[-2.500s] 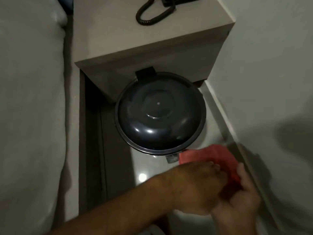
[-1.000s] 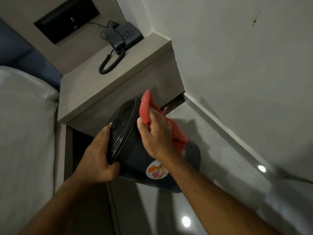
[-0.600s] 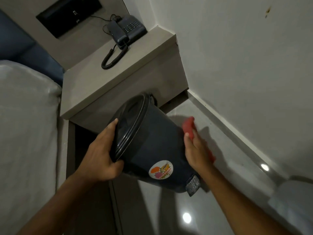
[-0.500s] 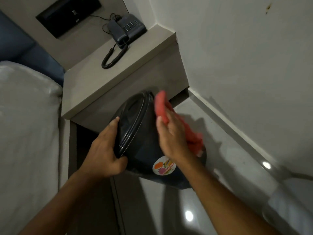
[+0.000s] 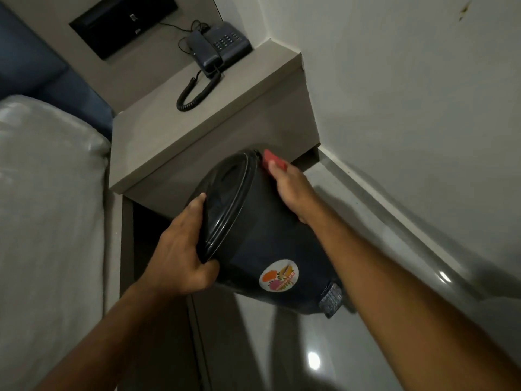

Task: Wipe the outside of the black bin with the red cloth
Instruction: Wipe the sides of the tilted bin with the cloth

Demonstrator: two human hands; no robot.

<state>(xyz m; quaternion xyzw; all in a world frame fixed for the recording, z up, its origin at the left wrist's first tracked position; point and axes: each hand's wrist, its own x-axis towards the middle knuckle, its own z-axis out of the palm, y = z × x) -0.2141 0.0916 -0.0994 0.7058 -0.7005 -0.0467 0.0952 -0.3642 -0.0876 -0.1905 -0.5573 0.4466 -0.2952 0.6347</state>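
Observation:
The black bin (image 5: 270,238) is tilted over to the left above the floor, its lid facing left and a round coloured sticker (image 5: 278,275) on its side. My left hand (image 5: 184,249) grips the lid rim at its lower left. My right hand (image 5: 290,189) presses the red cloth (image 5: 273,160) against the bin's upper far side, near the rim. Only a small red corner of the cloth shows beyond my fingers. A foot pedal (image 5: 331,299) sticks out at the bin's base.
A grey bedside unit (image 5: 203,128) stands right behind the bin, with a dark corded telephone (image 5: 217,49) on top. A white bed (image 5: 48,221) fills the left side. The wall (image 5: 408,103) and its skirting run close on the right, over glossy floor tiles (image 5: 310,356).
My right hand with the red cloth has slid from the bin's near side over to its upper far side by the rim. The bin has turned slightly; my left hand keeps its grip.

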